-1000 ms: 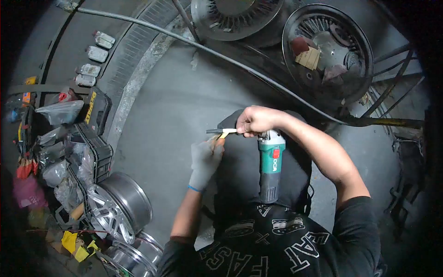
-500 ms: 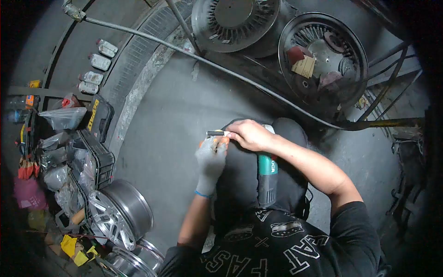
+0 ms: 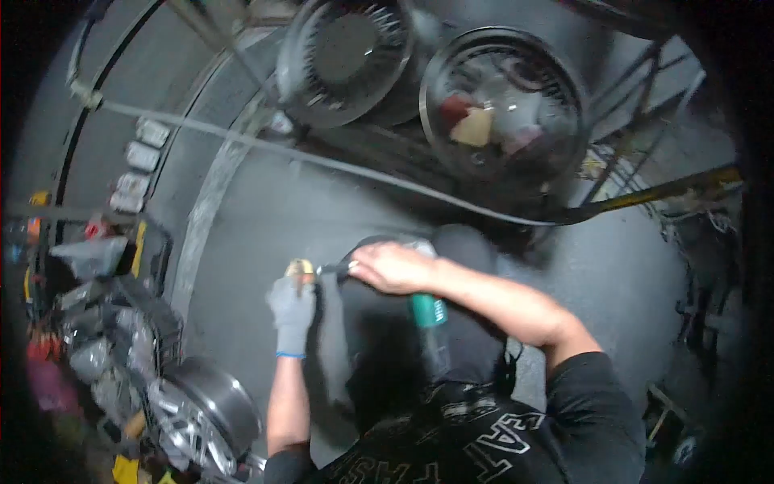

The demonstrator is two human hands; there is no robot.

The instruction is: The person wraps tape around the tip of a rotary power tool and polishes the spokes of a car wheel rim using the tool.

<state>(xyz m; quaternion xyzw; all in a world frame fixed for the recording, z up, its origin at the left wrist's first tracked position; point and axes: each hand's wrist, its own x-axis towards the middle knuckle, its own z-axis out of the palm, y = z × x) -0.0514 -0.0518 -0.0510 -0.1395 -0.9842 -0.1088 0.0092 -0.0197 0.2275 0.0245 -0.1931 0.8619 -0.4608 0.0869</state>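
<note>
My left hand (image 3: 292, 305), in a grey glove with yellowish fingertips, is raised over the floor left of my knee. Its fingers are curled together, and motion blur hides what they hold, if anything. My bare right hand (image 3: 393, 268) is above my lap, its thumb and fingers pinching a small dark rod (image 3: 339, 268) with a pale, shiny end pointing at the left hand. Beneath the right hand and forearm, a green and black power tool (image 3: 429, 310) lies on my thighs; its head is mostly covered.
A metal bar (image 3: 355, 168) crosses in front of me. Behind it stand a wheel (image 3: 343, 60) and another wheel (image 3: 435, 97) holding sandpaper pieces (image 3: 472, 127). At left are several bottles (image 3: 143, 155), a crate (image 3: 165, 323) with bags, and a silver rim (image 3: 222, 395).
My hands have drawn apart; the dark rod, earlier between both, now stays in my right hand while the left is off to the left. The whole view has shifted and blurred.
</note>
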